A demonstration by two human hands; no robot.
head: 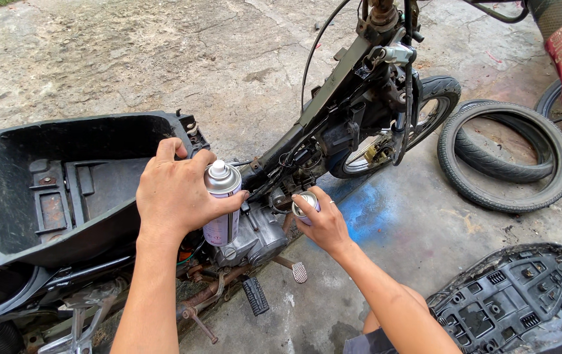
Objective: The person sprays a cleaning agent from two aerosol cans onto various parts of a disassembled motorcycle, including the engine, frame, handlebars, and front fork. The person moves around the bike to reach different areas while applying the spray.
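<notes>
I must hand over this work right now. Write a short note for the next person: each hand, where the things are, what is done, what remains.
Left hand: holds the spray can upright, over the engine of the stripped motorbike.
Right hand: holds the can's cap, beside the frame.
Done: cap is off, seat removed and lying upside down on the concrete, loose tyres to the right.
Left: whether spraying on the engine has begun cannot be told; cap not yet back on.

The spray can (222, 203) sits in the left hand (176, 193) — its cap (306, 204) in the right hand (323, 226); engine (258, 239) between them, loose tyres (505, 157) far right, seat (510, 301) below-right.
</notes>
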